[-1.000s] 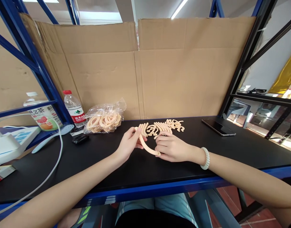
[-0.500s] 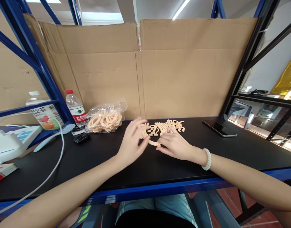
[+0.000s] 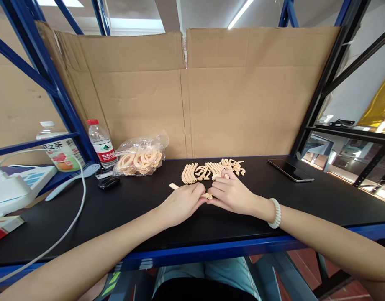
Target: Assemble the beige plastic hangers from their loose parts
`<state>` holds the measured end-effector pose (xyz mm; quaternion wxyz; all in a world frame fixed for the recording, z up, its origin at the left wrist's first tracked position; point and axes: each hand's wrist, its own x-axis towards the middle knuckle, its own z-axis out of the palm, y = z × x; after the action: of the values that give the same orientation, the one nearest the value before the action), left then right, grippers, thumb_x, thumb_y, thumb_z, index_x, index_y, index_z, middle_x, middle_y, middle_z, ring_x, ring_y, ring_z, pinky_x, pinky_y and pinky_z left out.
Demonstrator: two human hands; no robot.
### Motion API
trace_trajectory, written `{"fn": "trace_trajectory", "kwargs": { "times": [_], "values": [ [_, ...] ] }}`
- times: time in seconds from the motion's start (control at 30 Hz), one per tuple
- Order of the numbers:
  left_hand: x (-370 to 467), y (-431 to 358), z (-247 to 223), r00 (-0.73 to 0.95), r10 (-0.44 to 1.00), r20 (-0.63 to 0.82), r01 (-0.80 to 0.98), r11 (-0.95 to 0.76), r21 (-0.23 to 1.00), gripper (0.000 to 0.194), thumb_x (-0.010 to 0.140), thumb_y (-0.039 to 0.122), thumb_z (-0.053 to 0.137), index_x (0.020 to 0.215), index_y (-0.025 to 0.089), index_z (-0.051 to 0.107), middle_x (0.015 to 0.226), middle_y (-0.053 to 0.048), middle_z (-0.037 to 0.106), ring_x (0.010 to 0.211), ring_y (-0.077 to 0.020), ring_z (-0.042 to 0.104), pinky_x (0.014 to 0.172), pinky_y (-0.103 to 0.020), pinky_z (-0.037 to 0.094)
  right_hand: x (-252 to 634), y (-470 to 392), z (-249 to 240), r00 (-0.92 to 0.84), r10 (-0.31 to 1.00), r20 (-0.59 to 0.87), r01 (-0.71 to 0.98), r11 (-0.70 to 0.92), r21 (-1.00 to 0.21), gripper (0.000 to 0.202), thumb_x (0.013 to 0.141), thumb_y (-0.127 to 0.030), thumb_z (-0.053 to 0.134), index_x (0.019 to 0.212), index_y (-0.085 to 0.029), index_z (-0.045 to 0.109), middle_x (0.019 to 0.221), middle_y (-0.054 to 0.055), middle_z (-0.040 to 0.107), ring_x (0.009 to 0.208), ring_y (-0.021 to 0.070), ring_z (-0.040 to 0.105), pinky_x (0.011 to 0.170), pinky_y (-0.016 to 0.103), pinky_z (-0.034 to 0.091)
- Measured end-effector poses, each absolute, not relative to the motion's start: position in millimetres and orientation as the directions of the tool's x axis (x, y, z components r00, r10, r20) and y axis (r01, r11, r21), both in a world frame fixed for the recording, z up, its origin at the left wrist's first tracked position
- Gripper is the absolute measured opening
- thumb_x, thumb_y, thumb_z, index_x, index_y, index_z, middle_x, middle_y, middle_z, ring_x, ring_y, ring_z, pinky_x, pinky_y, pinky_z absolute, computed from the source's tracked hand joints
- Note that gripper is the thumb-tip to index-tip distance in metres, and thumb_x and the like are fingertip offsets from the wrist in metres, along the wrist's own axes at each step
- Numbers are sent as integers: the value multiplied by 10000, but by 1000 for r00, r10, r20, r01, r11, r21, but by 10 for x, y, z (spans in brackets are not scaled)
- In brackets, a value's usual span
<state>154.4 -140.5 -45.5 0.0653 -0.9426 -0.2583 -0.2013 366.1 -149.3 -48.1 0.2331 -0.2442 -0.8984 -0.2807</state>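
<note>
— State of the hands?
— My left hand (image 3: 183, 202) is closed over a pale piece (image 3: 173, 186), covering its middle; one end shows past my knuckles. My right hand (image 3: 230, 194) pinches the other end, the fingertips of both hands close together.

— Position of the piece?
— Low over the table (image 3: 142, 225), in front of the row of curved strips (image 3: 189, 173). Whether it touches the surface, I cannot tell.

— Other loose parts?
— More pale parts (image 3: 203, 172) lie right of that row, some partly behind my right hand.

— Writing observed?
— The red-capped bottle (image 3: 100, 144) has a white and red label with a green emblem. White characters on the red band read 农夫山; anything after them curves out of sight. Left of it, behind a blue bar, a printed pack (image 3: 62, 154) shows 之茶 in dark characters above pictures of cut fruit. The characters at its edges are too cut off to read.

— Remaining articles?
— A clear bag (image 3: 140, 159) of pale rings beside the bottle, a small black object (image 3: 109, 182) in front, and a dark-screened phone (image 3: 290, 170) at the right.
</note>
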Motion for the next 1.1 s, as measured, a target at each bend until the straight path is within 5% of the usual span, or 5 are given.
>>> {"fn": "trace_trajectory", "kwargs": {
  "times": [0.2,0.47,0.63,0.83,1.1],
  "values": [
    [1545,-1360,-479,826,420,375,456,-890,-9,221,970,228,366,752,197,388,634,18,496,580,-151,486,586,-266,367,3655,-1500,-479,-771,356,528,551,788,275,387,987,-382,395,749,-156,602,654,20,552,649,152,455,770,328,305],
    [1494,-1381,-342,894,249,373,343,-915,-212,237,978,190,322,819,177,497,722,-21,567,672,-154,518,703,-294,384,3779,-1434,-380,-655,511,557,471,852,-228,325,974,-336,433,763,-176,622,651,-2,595,618,126,498,754,311,360],
    [1330,-1164,-252,846,358,395,421,-903,-81,99,964,220,380,985,166,461,840,-53,608,759,-182,536,709,-299,415,4021,-1229,-313,-405,638,655,566,737,-369,381,954,-383,449,655,-181,572,612,4,544,606,141,454,615,288,362],
    [1045,-667,-284,825,420,379,488,-867,-103,184,938,155,348,884,173,523,867,-63,579,865,-199,521,843,-360,425,4070,-1178,-310,-364,614,700,566,743,-356,313,948,-398,462,793,-196,643,771,45,629,811,196,514,770,353,414],
    [1010,-577,-504,732,561,387,540,-824,171,420,803,46,377,1180,191,490,1127,-83,555,1045,-194,530,921,-353,450,4008,-1001,-376,-521,581,625,574,781,-248,200,947,-299,486,950,-190,653,952,72,636,968,201,540,847,365,449]
  ]
}}
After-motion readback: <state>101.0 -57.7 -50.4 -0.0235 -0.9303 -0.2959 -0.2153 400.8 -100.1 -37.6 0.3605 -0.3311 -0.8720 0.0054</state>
